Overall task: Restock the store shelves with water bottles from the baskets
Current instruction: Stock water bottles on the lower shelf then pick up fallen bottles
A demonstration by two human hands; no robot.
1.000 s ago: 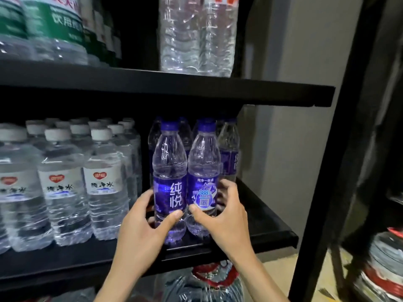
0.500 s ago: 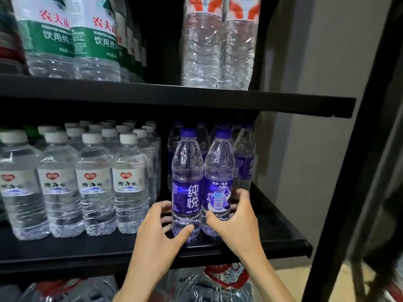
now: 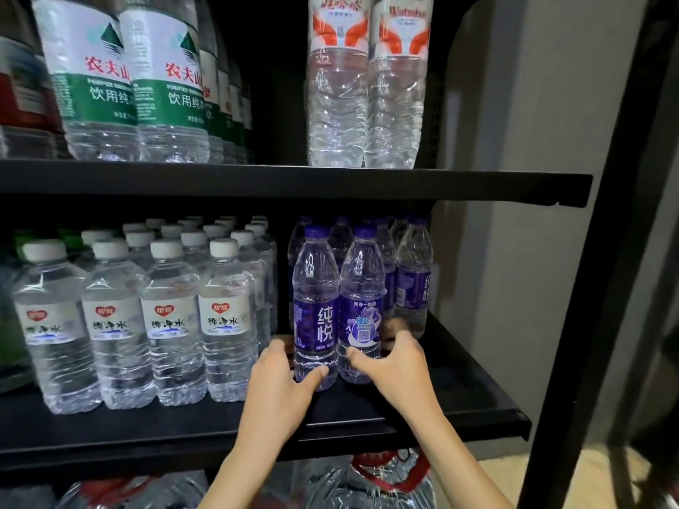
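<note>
Left hand gripped the left bottle, right hand the right bottle: both clear, upright, touching, with purple caps and labels.

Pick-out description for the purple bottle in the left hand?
On the middle black metal shelf, right of the white-capped bottles, stand clear plastic bottles with purple labels. Take the front-left bottle, gripped by the left hand. Its label shows two large white characters; the neighbour's shows a QR code.
</note>
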